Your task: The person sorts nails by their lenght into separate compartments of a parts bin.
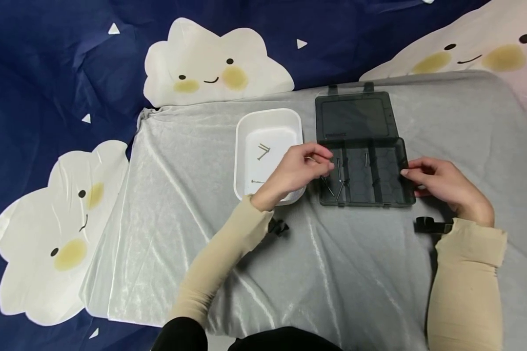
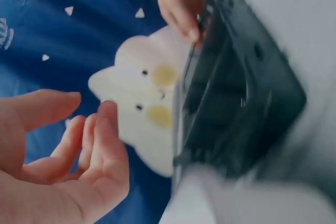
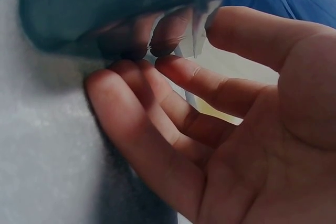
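A dark translucent compartment box lies with its lid swung back. Several silver screws are in its left compartment, and another screw lies in the middle one. My left hand hovers over the box's left edge, fingers loosely bent. In the left wrist view, the left hand has nothing between its thumb and fingers. At the box's right side, my right hand grips the edge, thumb on the rim. The right wrist view shows the right hand's fingers against the box's side.
Left of the box stands a white tray holding several brass-coloured screws, partly hidden by the left forearm. Grey velvety cloth covers the table. Dark blue fabric with cloud faces borders the back and left.
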`<state>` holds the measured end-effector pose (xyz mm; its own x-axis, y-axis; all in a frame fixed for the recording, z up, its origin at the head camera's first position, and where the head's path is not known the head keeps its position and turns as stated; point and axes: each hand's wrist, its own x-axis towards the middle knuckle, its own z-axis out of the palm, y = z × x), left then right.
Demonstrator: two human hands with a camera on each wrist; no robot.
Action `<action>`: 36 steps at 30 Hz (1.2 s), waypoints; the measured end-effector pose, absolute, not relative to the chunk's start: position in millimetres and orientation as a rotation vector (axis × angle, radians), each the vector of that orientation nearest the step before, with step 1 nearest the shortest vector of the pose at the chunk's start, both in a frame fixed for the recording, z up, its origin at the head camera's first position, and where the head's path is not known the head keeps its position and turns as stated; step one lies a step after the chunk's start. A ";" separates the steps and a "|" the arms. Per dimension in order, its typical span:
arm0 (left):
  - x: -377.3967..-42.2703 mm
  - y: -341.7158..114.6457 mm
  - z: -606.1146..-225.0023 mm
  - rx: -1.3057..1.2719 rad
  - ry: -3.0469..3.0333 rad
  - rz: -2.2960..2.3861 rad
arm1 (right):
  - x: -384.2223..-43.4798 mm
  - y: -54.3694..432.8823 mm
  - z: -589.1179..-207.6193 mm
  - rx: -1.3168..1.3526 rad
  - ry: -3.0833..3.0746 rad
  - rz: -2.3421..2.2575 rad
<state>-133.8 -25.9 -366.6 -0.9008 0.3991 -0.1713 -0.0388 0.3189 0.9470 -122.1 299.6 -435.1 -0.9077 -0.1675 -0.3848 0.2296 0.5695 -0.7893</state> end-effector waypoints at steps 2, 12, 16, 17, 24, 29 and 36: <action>-130.0 -40.9 -366.0 0.390 2.351 1.503 | -121.0 299.4 -436.0 0.049 2.381 -1.295; -114.7 -116.0 -371.8 0.523 2.810 0.888 | -117.4 297.5 -439.1 0.083 2.375 -1.282; -114.6 -130.3 -385.2 0.575 2.862 0.735 | -118.3 299.2 -439.3 0.096 2.388 -1.253; -114.8 -131.8 -388.8 0.590 2.866 0.706 | -118.2 300.0 -439.0 0.098 2.386 -1.258; -116.8 -131.5 -409.4 0.664 2.938 0.481 | -118.9 301.1 -438.0 0.102 2.401 -1.255; -119.3 -129.4 -414.2 0.688 2.986 0.320 | -120.2 298.0 -438.0 0.100 2.413 -1.234; -121.5 -127.4 -418.3 0.672 3.021 0.221 | -122.3 293.9 -438.4 0.097 2.412 -1.245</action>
<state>-121.5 -127.4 -418.3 -0.9055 0.4242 -0.0074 0.4186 0.8961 0.1475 -122.3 293.9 -438.4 -0.9082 -0.1286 -0.3982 0.2502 0.5958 -0.7631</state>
